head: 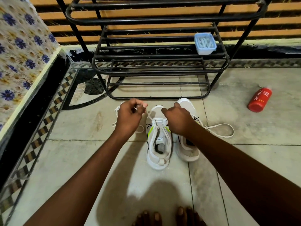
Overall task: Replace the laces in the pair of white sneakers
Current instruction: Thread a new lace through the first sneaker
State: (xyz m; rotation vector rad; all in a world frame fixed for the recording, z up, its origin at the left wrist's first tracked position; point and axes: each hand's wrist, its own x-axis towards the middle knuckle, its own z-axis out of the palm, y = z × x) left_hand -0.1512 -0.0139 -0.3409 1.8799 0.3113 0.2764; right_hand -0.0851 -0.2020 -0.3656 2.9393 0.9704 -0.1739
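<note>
Two white sneakers are set side by side on the tiled floor (162,193), toes pointing away from the person, heels toward the bare toes at the bottom edge. The left sneaker (158,141) lies between the two hands and its long axis runs straight ahead, near to far. A white lace (150,117) is seen rising from its upper eyelets up and to the left, into the left hand (129,115), whose fingers (143,106) are curled and pinched on it just above and left of the tongue. The right hand (178,119) is held over the gap between the pair, knuckles up and fingers curled under; what is gripped there cannot be told, though a lace end is judged likely. The right sneaker (187,144) is partly covered by that wrist, and a loose lace loop (221,129) trails from it to the right across the floor. More lace is spread on the floor behind the left hand. The next pull is judged to run along the left lace's slant, up and away to the left. Beyond the toes a black metal shoe rack (156,66) is stood, with a small blue tub (205,44) on one shelf. A red bottle (259,100) lies on its side, well apart to the right.
</note>
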